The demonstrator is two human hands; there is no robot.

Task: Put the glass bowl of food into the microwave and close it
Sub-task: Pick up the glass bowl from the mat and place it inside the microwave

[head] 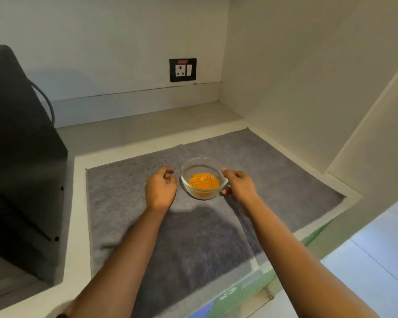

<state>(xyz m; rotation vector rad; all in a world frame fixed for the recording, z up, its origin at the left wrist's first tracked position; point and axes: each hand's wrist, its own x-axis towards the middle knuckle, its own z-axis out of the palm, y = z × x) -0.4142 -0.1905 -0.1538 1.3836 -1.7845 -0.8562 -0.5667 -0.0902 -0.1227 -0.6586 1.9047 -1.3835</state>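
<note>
while the right hand (238,184) touches it, glass bowl (202,177) is unlabelled.

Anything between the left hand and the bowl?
Nothing visible. Only bare grey towel lies in the gap between the left hand and the bowl. The right hand is already at the bowl's far rim.

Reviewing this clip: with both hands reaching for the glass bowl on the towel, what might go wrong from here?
The right hand touches only the rim of the glass bowl, while the left hand is curled and off it; a one-sided lift could tip the orange food. The grey towel might drag along. The microwave shows only its side, so the door's state is unknown.
</note>
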